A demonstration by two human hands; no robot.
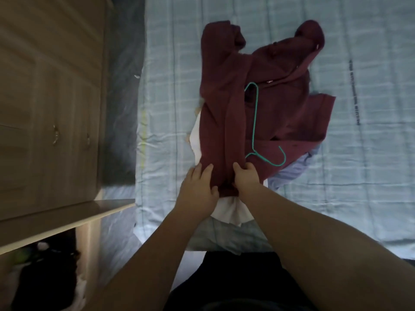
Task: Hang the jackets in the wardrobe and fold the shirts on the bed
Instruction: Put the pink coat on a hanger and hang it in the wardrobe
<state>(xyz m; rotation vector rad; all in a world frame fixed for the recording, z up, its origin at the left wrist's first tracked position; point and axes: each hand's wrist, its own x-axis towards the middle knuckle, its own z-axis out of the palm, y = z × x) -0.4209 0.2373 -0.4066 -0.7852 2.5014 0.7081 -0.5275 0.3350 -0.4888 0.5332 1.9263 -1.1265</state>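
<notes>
Maroon jacket [226, 108] lies crumpled on the bed [359, 153], draped over a white garment [226, 209] and a pale lilac shirt [292, 173]. I can see a green hanger [254, 122] resting on top of it, hook at the near end. My left hand [197, 187] and right hand [246, 178] sit side by side at its near edge, both clamped on the bunched cloth. The wooden wardrobe [56, 108] stands off to the left.

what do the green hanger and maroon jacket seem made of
The green hanger: thin wire, probably plastic-coated metal, judging by its slim, even teal line. The maroon jacket: soft matte cloth, perhaps fleece or cotton knit, since it drapes in limp folds.
</notes>
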